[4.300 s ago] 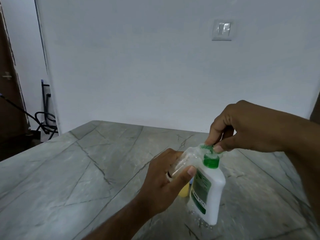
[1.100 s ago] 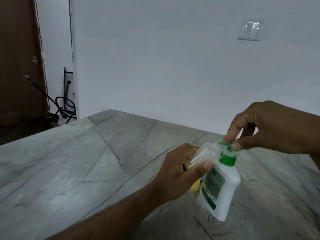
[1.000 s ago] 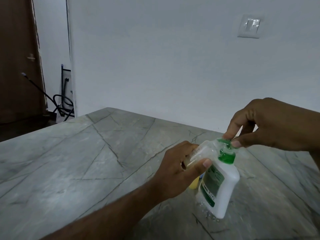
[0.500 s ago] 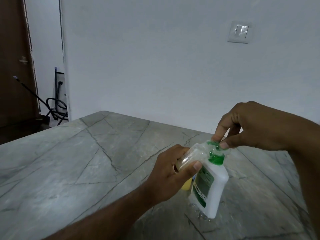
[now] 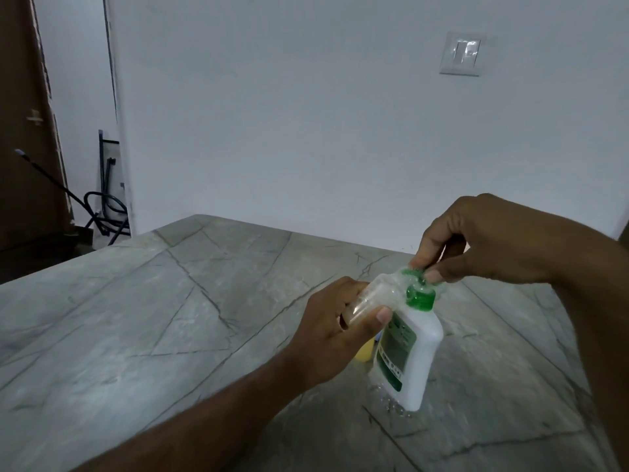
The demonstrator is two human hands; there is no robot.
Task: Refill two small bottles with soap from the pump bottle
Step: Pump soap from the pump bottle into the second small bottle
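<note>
A white pump bottle (image 5: 417, 356) with a green label and a green collar stands on the grey stone table (image 5: 143, 318) at the lower right. My right hand (image 5: 483, 243) pinches its green pump head from above. My left hand (image 5: 335, 327) holds a small clear bottle (image 5: 371, 298) tilted, its mouth up against the pump nozzle. A small yellow object (image 5: 365, 351) shows behind my left hand beside the pump bottle, mostly hidden.
Wet droplets (image 5: 391, 403) lie on the table at the pump bottle's base. A white wall with a light switch (image 5: 460, 53) rises behind the table. At the far left are a brown door (image 5: 23, 131) and black hoses (image 5: 105, 212) on the floor.
Both hands keep their holds on the small bottle and the pump head. Only the view has shifted slightly.
</note>
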